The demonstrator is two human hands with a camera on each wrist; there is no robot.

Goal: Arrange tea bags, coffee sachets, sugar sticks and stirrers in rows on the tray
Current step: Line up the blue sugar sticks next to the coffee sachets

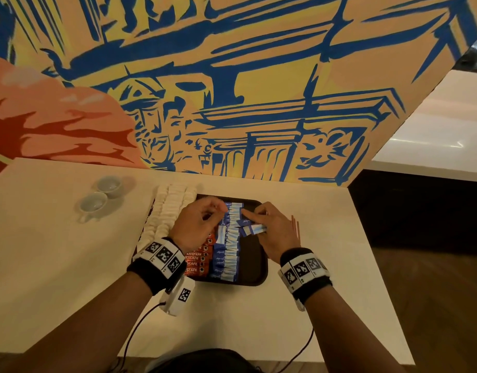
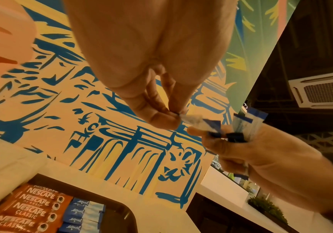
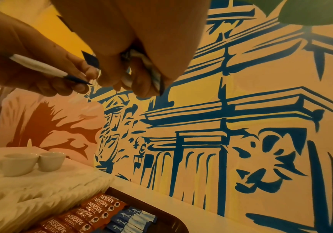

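Head view: left hand pinching one sugar stick above tray; right hand gripping spare sticks. Lay flat beside blue row, ends aligned, overlapping evenly.

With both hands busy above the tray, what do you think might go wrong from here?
1. The left hand pinches one blue-and-white sugar stick only by its tip, so it may slip and land crooked.
2. The right hand holds a loose bundle of sticks above the dark brown tray; one may drop out.
3. Either hand may brush the neat blue row or the orange Nescafe sachets and disturb them.
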